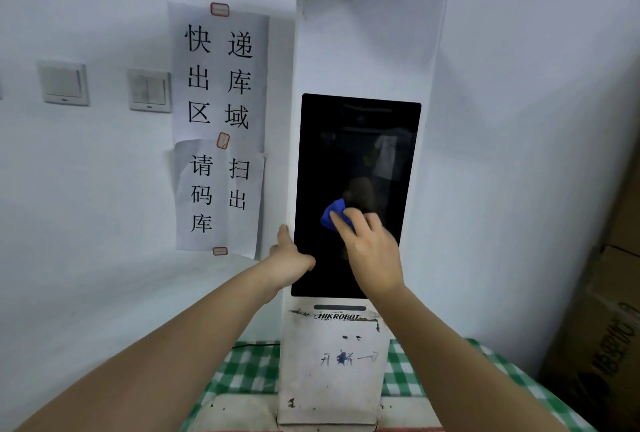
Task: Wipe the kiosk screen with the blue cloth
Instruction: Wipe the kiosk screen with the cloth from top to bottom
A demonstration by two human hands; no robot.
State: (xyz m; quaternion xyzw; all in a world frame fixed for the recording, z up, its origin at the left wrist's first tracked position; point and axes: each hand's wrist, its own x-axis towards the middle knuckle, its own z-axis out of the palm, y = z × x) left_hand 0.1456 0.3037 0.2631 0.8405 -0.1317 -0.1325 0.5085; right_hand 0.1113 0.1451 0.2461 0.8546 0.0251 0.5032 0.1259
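The right hand (372, 251) grips the bunched blue cloth (333, 215), pressing it on the lower part of the dark kiosk screen (360, 154). The left hand (289, 258) clasps the screen's lower left edge.

Printed signs on the wall, a brand name and scrawl on the kiosk.

The upper paper sheet (219, 76) taped to the wall reads 快递 出库 区域 in large black characters; the lower paper sheet (217, 197) below it reads 请扫 码出 库; on the white kiosk stand (330, 383), just under the dark kiosk screen (356, 140), a worn strip carries the brand HIKROBOT (338, 316); lower on the stand is handwritten ink (348, 358), a character like 开, a blot and an arrow pointing right; the cardboard box (609, 345) at the right bears dark print too skewed to read.
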